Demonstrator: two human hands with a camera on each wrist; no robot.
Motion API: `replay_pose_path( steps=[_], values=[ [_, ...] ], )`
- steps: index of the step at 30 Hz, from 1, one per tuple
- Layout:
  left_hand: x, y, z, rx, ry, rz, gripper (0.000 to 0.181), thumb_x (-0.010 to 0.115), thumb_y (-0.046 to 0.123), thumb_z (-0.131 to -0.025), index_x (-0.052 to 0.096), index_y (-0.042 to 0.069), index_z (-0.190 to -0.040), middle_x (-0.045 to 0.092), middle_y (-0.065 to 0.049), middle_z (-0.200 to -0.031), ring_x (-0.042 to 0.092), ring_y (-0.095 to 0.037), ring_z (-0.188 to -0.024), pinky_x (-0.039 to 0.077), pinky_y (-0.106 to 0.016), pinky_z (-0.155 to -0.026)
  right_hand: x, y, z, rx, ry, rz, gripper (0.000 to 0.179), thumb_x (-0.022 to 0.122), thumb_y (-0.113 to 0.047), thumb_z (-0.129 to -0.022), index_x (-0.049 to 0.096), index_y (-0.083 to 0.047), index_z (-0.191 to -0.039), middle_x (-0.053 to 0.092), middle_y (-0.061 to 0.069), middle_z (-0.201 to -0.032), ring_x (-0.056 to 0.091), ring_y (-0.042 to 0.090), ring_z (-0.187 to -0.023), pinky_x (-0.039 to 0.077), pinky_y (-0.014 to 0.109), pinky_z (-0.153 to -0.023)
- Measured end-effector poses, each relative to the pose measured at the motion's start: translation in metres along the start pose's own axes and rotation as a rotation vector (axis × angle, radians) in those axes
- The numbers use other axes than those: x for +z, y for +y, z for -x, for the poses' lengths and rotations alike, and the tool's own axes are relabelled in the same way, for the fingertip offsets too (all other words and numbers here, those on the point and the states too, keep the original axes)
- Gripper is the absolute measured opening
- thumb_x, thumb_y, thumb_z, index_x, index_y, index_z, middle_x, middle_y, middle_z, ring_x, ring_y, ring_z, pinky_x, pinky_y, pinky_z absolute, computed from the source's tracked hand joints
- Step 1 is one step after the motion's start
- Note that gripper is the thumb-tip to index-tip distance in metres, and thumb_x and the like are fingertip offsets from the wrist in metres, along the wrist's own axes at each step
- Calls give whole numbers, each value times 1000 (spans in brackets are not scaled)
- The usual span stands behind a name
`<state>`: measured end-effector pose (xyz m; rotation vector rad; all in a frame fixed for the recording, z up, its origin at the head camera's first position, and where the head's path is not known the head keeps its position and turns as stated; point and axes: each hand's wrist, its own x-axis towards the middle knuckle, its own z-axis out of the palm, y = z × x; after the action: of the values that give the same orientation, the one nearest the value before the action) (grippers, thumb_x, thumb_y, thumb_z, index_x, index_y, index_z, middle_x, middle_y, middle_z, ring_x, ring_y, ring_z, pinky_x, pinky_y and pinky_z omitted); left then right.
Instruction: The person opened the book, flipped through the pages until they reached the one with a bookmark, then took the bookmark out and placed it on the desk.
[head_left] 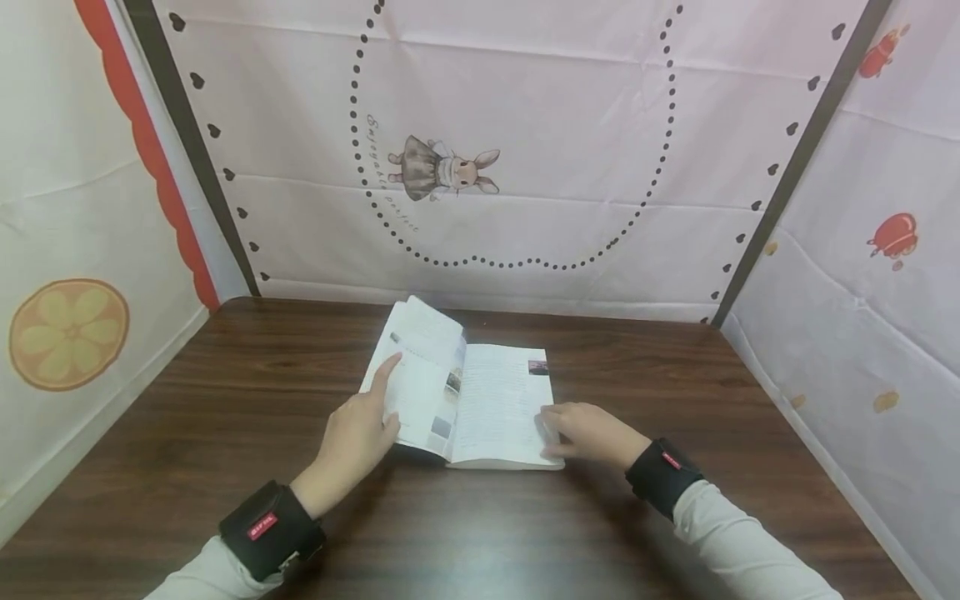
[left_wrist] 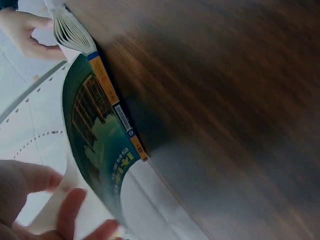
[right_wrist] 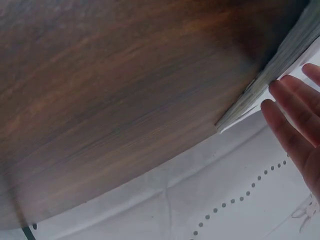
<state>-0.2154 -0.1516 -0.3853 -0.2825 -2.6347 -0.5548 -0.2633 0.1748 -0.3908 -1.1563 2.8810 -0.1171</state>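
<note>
An open book (head_left: 498,408) with printed pages and small pictures lies on the table. Its left side is raised and tilted, so the green cover (left_wrist: 100,125) and orange spine (left_wrist: 104,77) show from below in the left wrist view. My left hand (head_left: 356,437) holds this raised side at its outer edge, index finger extended, thumb by the lower part of the page. At the right page's outer edge, my right hand (head_left: 585,432) rests with its fingers on the paper. The right wrist view shows those fingers (right_wrist: 292,107) fairly straight beside the page block (right_wrist: 270,80).
The brown wooden table (head_left: 247,400) surrounds the book. Behind it hangs a pale cloth (head_left: 570,150) with a rabbit print and dotted line. Patterned cloth sides stand at the left (head_left: 67,208) and right (head_left: 862,275).
</note>
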Motion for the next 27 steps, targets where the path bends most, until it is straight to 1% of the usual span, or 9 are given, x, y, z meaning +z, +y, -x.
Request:
replay_pose_path(
  steps=[3,5,7,8,11,13,16,23,27],
  values=[
    [4,-2,0,12,-59,-96,82,75,14,-74,32,14,-145,59,-24,-105,59,-37,-87,50,-49,-71,3,-1,0,2,-8,7,60,70,-47,-79,62,-3,-119,64,15,-121,62,29,-109,50,43,-93],
    [7,-4,-1,64,-109,-154,84,78,19,-73,33,19,-145,39,-30,-138,43,-49,-121,38,-68,-91,2,-3,-1,8,-21,4,64,70,-52,-77,63,-3,-117,65,15,-119,63,28,-105,51,42,-92],
    [11,-4,-2,186,-154,-195,84,79,17,-72,37,25,-144,20,-28,-151,20,-54,-136,20,-77,-97,2,-6,-3,16,-35,-3,65,72,-55,-74,65,-5,-114,67,13,-114,63,25,-97,52,41,-88],
    [13,-3,-3,271,-177,-207,82,78,13,-72,39,27,-143,18,-25,-153,17,-53,-137,19,-77,-99,1,-7,-5,19,-40,1,64,72,-56,-73,66,-6,-113,68,12,-112,62,23,-94,52,40,-87],
    [17,4,-4,531,-284,-209,73,67,-5,-74,49,27,-137,26,-17,-154,21,-47,-140,23,-69,-104,0,-10,-9,19,-47,29,61,73,-57,-71,67,-9,-108,70,8,-103,59,19,-85,52,40,-86],
    [17,12,-5,626,-375,-188,65,61,-10,-76,56,23,-131,36,-14,-150,29,-42,-138,27,-63,-106,-1,-11,-12,10,-41,52,57,74,-54,-71,68,-9,-105,70,7,-98,59,19,-82,52,40,-85],
    [17,20,-4,618,-460,-193,46,59,-5,-82,63,17,-122,51,-11,-140,43,-35,-132,35,-56,-105,-1,-12,-14,9,-48,43,54,75,-51,-72,68,-9,-104,70,6,-94,58,17,-78,53,38,-82],
    [23,25,-3,490,-339,-124,11,62,8,-86,72,10,-93,71,-8,-107,67,-25,-100,54,-37,-84,-6,-10,-13,48,-102,-55,49,75,-44,-76,66,-9,-111,71,7,-98,57,14,-77,53,32,-74],
    [27,25,-5,428,-318,-113,6,63,12,-86,69,11,-84,68,-2,-82,62,-14,-71,52,-26,-63,-10,-7,-10,-10,-80,-19,31,75,-21,-79,68,-11,-108,72,4,-94,59,12,-75,54,28,-74]
  ],
)
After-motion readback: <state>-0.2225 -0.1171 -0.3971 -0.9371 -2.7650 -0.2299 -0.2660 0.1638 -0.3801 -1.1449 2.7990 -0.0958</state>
